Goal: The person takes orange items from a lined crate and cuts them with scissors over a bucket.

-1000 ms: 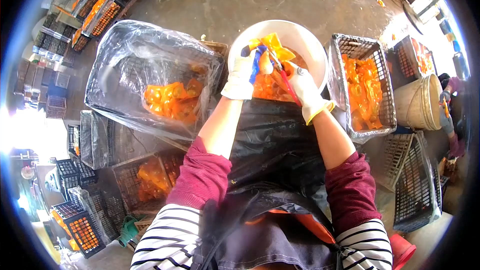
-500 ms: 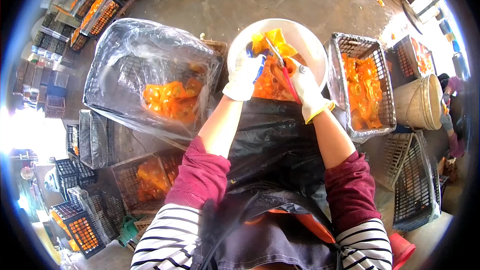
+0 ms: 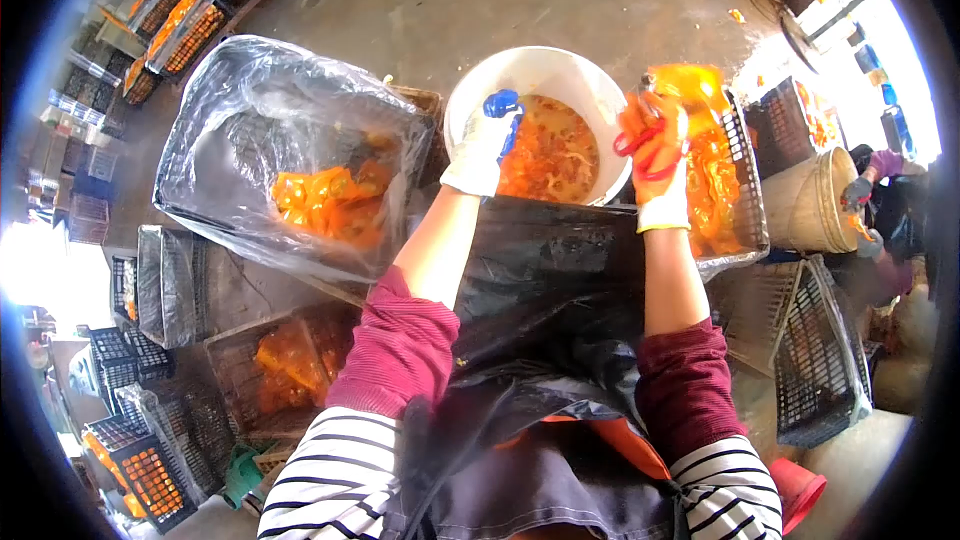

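Over the bucket (image 3: 606, 102) of orange scraps (image 3: 556, 140), the left hand (image 3: 487, 145) curls, grip unclear; the right hand (image 3: 656, 160) clasps red handles (image 3: 628, 146) beside an orange piece (image 3: 692, 84); lined left crate (image 3: 235, 135) and right crate (image 3: 750, 162) hold more

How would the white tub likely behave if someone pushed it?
The white tub would probably feel heavy, since orange scraps spread across its inside. Their wet, soupy look suggests they could slosh. Its smooth, rounded wall may offer little grip.

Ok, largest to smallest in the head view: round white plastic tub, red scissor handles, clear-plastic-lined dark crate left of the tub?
Clear-plastic-lined dark crate
Round white tub
Red scissor handles, partly hidden
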`<action>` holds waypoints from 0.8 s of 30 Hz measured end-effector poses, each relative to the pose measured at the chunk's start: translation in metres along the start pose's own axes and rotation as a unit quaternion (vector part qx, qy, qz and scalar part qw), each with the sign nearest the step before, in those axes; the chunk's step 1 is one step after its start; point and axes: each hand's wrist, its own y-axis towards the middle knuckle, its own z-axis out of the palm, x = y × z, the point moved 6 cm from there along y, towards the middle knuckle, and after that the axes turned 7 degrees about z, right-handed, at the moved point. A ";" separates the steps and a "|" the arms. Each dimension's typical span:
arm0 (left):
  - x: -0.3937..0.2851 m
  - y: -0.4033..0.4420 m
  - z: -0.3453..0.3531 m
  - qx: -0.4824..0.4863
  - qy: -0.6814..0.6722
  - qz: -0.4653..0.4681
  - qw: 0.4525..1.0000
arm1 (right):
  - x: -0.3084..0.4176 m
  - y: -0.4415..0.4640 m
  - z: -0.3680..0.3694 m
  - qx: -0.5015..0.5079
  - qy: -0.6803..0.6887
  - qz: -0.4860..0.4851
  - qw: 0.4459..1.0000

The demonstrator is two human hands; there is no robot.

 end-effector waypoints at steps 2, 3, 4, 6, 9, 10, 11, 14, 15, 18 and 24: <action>0.000 0.000 -0.001 0.001 -0.035 -0.019 0.999 | 0.024 -0.004 -0.011 -0.062 -0.182 -0.124 0.973; 0.011 0.006 -0.001 0.017 -0.057 0.010 0.998 | 0.028 -0.009 -0.010 -0.090 -0.481 -0.223 0.843; 0.009 0.004 -0.003 0.011 -0.024 0.023 0.999 | 0.021 -0.015 -0.011 -0.113 -0.726 -0.290 0.613; 0.018 0.010 -0.003 0.021 -0.021 0.077 0.997 | 0.015 -0.030 -0.008 -0.160 -0.822 -0.450 0.310; 0.026 0.015 -0.006 0.049 -0.171 -0.018 0.984 | -0.010 0.008 -0.022 -0.165 -0.889 -0.262 0.337; 0.032 0.023 -0.002 0.039 -0.191 -0.012 0.981 | 0.002 0.000 0.014 -0.160 -0.872 -0.253 0.388; 0.096 0.069 -0.006 0.085 -0.315 0.019 0.945 | 0.000 0.003 0.030 -0.153 -0.845 -0.245 0.450; 0.041 0.038 -0.009 0.148 -0.071 0.114 0.980 | -0.030 0.025 0.056 -0.084 -0.545 -0.113 0.826; 0.057 0.043 -0.005 0.206 -0.167 0.051 0.963 | -0.034 0.033 0.060 -0.065 -0.375 -0.053 0.923; 0.092 0.085 -0.007 0.179 -0.066 0.009 0.982 | -0.038 0.055 0.083 -0.019 -0.169 0.026 0.985; 0.034 0.051 -0.007 0.144 -0.062 0.090 0.984 | -0.020 0.072 0.121 0.031 -0.127 0.016 0.991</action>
